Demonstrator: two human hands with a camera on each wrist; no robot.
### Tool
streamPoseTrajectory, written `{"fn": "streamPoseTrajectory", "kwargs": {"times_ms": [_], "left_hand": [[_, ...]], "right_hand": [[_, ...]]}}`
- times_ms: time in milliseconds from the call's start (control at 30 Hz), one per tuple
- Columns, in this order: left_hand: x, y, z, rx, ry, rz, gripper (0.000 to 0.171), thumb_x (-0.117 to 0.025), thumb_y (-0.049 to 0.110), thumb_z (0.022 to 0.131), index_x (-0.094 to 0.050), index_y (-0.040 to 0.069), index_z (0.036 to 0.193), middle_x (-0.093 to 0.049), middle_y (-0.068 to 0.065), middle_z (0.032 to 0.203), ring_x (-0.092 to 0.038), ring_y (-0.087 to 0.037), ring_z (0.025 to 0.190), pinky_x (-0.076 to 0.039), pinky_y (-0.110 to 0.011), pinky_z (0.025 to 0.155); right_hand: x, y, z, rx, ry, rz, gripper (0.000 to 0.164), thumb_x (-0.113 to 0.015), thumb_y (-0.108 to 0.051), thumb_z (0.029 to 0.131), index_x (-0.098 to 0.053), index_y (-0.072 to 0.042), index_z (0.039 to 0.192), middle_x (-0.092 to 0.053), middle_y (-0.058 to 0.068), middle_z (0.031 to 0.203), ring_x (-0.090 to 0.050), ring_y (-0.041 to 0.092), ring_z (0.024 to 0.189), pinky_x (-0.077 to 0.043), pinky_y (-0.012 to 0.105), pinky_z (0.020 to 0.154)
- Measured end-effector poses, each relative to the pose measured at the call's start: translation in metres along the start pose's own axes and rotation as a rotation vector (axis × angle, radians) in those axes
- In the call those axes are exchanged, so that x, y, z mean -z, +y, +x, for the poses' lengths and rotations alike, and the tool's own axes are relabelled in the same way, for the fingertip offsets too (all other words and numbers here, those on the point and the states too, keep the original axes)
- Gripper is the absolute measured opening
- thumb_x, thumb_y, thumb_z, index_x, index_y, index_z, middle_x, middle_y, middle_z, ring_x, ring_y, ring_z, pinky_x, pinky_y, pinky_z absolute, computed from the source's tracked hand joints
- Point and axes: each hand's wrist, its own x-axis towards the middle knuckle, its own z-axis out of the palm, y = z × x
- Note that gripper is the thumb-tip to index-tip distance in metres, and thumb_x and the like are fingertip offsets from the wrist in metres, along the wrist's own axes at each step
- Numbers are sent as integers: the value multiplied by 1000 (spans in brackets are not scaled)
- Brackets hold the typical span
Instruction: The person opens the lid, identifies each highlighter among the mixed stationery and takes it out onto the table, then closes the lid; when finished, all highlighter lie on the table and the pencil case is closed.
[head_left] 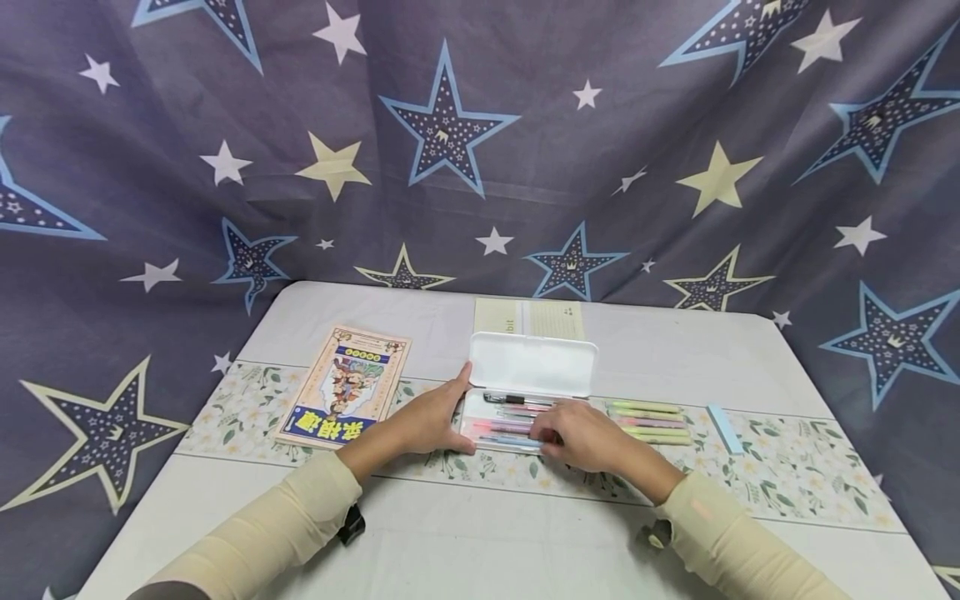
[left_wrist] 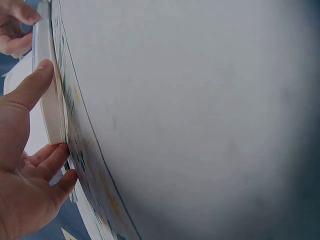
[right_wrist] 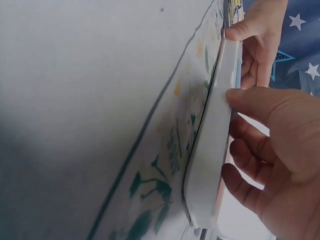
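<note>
A white pencil case (head_left: pixel 532 364) lies on the table with its lid raised at the back. Inside it are a black-capped pen (head_left: pixel 513 400) and several pink and blue pens (head_left: pixel 491 427). My left hand (head_left: pixel 431 414) grips the case's left end, thumb against the front wall (left_wrist: pixel 50 112) and fingers round the side. Over the right part of the case, my right hand (head_left: pixel 585 433) reaches in among the pens with bent fingers. In the right wrist view its thumb touches the case's front edge; whether its fingertips pinch a pen is hidden.
Right of the case, several yellow-green and pink pens (head_left: pixel 652 410) lie in a row, with a light blue strip (head_left: pixel 724 429) beyond. An illustrated book (head_left: pixel 348 375) lies to the left. Behind the lid is a pale green notepad (head_left: pixel 551 317). A starry curtain (head_left: pixel 480 225) hangs behind the table.
</note>
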Motion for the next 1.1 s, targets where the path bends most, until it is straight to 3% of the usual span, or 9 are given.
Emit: {"fn": "streamPoseTrajectory", "kwargs": {"times_ms": [133, 367, 500, 700, 1100], "left_hand": [[0, 0, 0, 5, -2, -5, 137, -89, 51, 74, 5, 9, 164, -28, -13, 168, -34, -29, 153, -32, -42, 124], [0, -1, 1, -5, 6, 12, 138, -88, 53, 73, 4, 7, 164, -33, -12, 166, -35, -28, 152, -33, -42, 124], [0, -2, 1, -5, 6, 13, 138, -89, 53, 73, 3, 6, 164, -35, -12, 165, -36, -28, 152, -33, -42, 123], [1, -2, 1, -1, 6, 20, 139, -89, 54, 72, 3, 6, 164, -32, -13, 166, -35, -29, 152, -33, -42, 124], [1, 1, 1, 7, 1, 13, 138, -88, 55, 73, 6, 9, 164, -28, -13, 168, -34, -28, 153, -32, -42, 124]], "right_hand": [[1, 1, -2, 13, 13, 19, 14, -77, -17, 91, -78, -20, 104, -77, -9, 99, -69, 8, 92, -56, 37, 92], [12, 9, -9, 28, 95, 21, 18, -76, -16, 91, -79, -18, 109, -78, -5, 105, -68, 14, 92, -55, 34, 82], [17, 19, -18, 58, 141, 16, 22, -77, -13, 91, -79, -16, 113, -79, -1, 108, -69, 17, 95, -56, 37, 84], [24, 34, -32, 26, 198, 38, 23, -76, -9, 90, -79, -13, 113, -79, -4, 99, -66, 13, 86, -53, 33, 77], [39, 67, -65, -62, 280, -15, 25, -82, -5, 83, -81, -15, 106, -79, -4, 96, -67, 14, 86, -54, 34, 73]]}}
